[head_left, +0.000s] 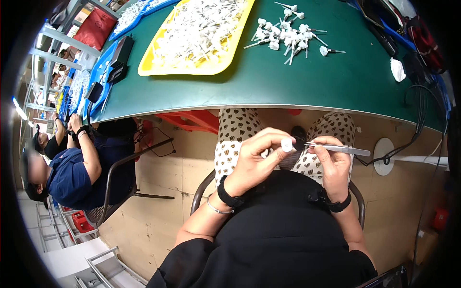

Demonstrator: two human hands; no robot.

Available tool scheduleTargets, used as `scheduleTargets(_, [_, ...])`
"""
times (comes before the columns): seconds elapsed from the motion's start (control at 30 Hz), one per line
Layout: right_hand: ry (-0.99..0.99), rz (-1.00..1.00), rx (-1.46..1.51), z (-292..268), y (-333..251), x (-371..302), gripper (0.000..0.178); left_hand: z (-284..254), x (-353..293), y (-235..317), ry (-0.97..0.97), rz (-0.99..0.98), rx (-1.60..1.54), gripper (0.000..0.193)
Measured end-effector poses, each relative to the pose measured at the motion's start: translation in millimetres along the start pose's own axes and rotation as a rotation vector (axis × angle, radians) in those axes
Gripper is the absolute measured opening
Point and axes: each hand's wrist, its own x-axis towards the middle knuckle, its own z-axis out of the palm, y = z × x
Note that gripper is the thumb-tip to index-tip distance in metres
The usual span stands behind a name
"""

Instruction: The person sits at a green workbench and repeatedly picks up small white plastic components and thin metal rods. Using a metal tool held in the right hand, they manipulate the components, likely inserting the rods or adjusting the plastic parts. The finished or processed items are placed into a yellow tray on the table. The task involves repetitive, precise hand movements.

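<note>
- While the white plastic piece (286, 145) sits pinched in the left hand (259, 157), above the lap, fine tweezer work seems under way!
- Right hand (334, 165) clamped on metal tweezers (343, 149), tips just beside the piece; the next move calls for steady aim.
- Beyond, on the green surface (158, 97): loose white-headed parts (289, 36), heaped yellow tray (147, 70).

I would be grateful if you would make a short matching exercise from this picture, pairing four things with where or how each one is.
Things:
1. Metal tweezers
2. Small white piece
3. Yellow tray
4. Loose cluster of white-headed pieces

Places or states:
A. Lying directly on the green tabletop
B. Held in the left hand
C. Filled with many small parts
D. Held in the right hand

Right pairs: 1-D, 2-B, 3-C, 4-A
</note>
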Motion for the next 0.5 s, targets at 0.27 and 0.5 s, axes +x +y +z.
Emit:
scheduleTargets(0.27, [0.003, -0.01, 0.047, -4, 2, -3, 0.015, -136, 132, 72, 0.49, 0.274, 0.657, 0.036])
scheduleTargets(0.5, [0.014, -0.021, 0.075, -5, 1, 1, 0.014, -91, 167, 54, 0.154, 0.298, 0.924, 0.038])
